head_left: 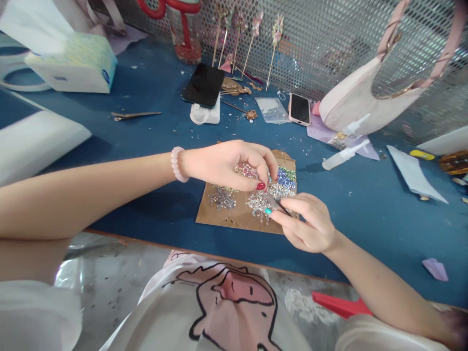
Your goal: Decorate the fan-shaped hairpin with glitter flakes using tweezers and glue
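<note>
My right hand (309,224) grips a pair of dark metal tweezers (280,205) between thumb and fingers, tips pointing up and left. Just beyond those tips, my left hand (234,163) reaches across from the left, thumb and index finger pinched together. Whatever small thing sits in that pinch is too tiny to name. Both hands hover over a brown cardboard sheet (210,218) covered with loose rhinestones. Grey ones (222,199) lie at its left, clear silver ones (258,202) in the middle, blue ones (287,178) at the right. Pink ones are partly hidden behind my left hand.
Behind the sheet lie a black tablet-like device (204,85), a phone (299,108) and a plastic bag (272,109). Decorated sticks (272,53) lean by the mesh wall. A tissue box (73,66), hair clip (135,115), glue bottle (343,156) and handbag (351,95) are around the blue table.
</note>
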Demonstrator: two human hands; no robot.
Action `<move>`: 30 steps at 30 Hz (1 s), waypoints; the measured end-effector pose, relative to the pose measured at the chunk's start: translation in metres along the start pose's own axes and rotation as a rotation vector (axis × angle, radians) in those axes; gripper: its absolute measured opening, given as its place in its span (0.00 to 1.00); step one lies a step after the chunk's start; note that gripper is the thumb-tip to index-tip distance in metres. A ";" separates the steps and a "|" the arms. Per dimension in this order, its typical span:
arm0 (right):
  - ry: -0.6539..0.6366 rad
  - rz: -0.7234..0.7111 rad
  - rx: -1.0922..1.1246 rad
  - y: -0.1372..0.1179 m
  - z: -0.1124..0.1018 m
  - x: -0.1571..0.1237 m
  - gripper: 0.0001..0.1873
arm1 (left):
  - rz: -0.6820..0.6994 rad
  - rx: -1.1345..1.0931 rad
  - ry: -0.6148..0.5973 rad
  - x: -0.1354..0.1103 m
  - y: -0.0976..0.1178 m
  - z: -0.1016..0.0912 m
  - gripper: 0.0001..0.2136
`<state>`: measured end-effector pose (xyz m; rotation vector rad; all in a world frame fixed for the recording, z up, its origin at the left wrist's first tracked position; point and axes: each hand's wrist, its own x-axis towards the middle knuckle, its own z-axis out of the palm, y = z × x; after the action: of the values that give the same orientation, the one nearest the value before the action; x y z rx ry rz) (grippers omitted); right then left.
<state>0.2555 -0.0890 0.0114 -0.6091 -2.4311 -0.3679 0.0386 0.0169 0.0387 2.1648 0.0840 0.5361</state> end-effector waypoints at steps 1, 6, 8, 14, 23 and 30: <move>-0.004 0.001 0.005 0.000 0.000 -0.001 0.10 | 0.000 0.008 0.001 0.000 0.000 0.000 0.07; -0.006 0.006 0.017 0.001 0.001 -0.004 0.11 | 0.004 0.018 0.005 0.002 -0.002 0.001 0.06; -0.006 0.009 0.013 0.001 0.001 -0.004 0.11 | 0.006 0.011 0.005 0.002 -0.003 0.002 0.06; -0.012 0.029 0.001 0.001 0.002 -0.006 0.11 | -0.001 -0.009 0.007 0.000 -0.003 0.003 0.06; 0.008 0.065 -0.009 0.002 0.001 -0.008 0.13 | -0.010 -0.032 0.067 0.001 -0.004 0.005 0.05; 0.011 0.059 0.011 0.003 0.002 -0.010 0.14 | -0.003 -0.024 0.080 0.002 -0.002 0.008 0.06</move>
<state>0.2630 -0.0890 0.0042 -0.6707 -2.3976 -0.3326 0.0436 0.0131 0.0335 2.1193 0.1233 0.6194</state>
